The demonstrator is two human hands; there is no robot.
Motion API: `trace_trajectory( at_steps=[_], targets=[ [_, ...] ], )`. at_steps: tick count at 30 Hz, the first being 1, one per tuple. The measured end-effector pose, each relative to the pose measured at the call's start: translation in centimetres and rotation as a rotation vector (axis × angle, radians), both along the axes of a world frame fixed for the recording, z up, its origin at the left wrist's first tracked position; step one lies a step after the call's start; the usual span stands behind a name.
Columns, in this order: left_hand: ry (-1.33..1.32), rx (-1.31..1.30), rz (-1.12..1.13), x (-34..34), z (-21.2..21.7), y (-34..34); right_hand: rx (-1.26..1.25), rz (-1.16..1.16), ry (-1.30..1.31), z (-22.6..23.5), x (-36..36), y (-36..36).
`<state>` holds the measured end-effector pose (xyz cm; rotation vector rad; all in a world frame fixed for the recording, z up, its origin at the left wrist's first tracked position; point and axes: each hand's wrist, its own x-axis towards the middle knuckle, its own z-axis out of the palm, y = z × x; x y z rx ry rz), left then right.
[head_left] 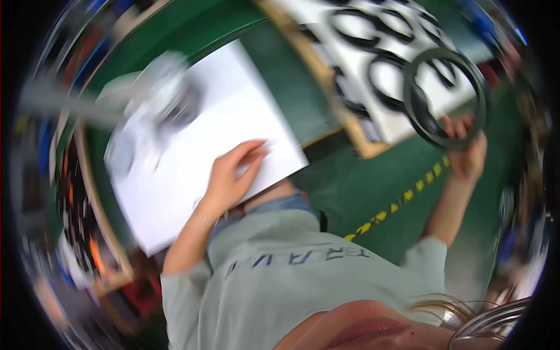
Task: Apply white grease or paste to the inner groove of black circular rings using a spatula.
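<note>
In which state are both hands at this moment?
Left hand: loosely open, fingers bent, holding nothing visible, over the white sheet.
Right hand: closed, holding a dark ring by its lower part.

From my end, the ring (409, 93) in the right hand (466, 153) reads dark green-grey. Beyond that hand I see black rings (385, 56) against a white board (402, 123). Beneath the left hand (232, 174), my view shows a white sheet (233, 111) over a green counter (280, 87). Between the hands, yellow-and-black patterned tape (379, 217) crosses green floor (367, 186).
</note>
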<state>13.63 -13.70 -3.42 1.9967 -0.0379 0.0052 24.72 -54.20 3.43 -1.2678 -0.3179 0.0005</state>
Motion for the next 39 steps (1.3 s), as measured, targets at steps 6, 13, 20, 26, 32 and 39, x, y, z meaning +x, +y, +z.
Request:
trace_trajectory(
  at_steps=[6, 13, 20, 26, 32, 39],
  targets=[
    [-0.417, 0.645, 0.312, -5.5, -1.0, 6.2, -0.357, 0.348, -0.1, -0.6, -3.2, 7.5],
    [-0.42, 0.898, 0.67, -7.1, -0.6, 14.2, -0.387, 0.556, 0.107, -0.8, -5.2, 17.0],
    [-0.207, 0.596, 0.532, -6.0, 1.3, 13.8, -0.274, 0.693, 0.205, 0.1, -6.1, 22.9],
    [-0.542, -0.12, 0.328, -6.9, 5.0, 6.6, -0.285, 0.756, 0.181, 0.1, -7.8, 25.0],
    [-0.876, 0.386, 0.408, -5.3, 5.3, 3.9, -0.33, 0.809, 0.199, 0.4, -9.3, 26.0],
    [-0.655, -0.056, 0.513, -5.3, 4.9, 7.6, -0.192, 0.833, 0.198, -0.2, -9.2, 24.6]
  ],
)
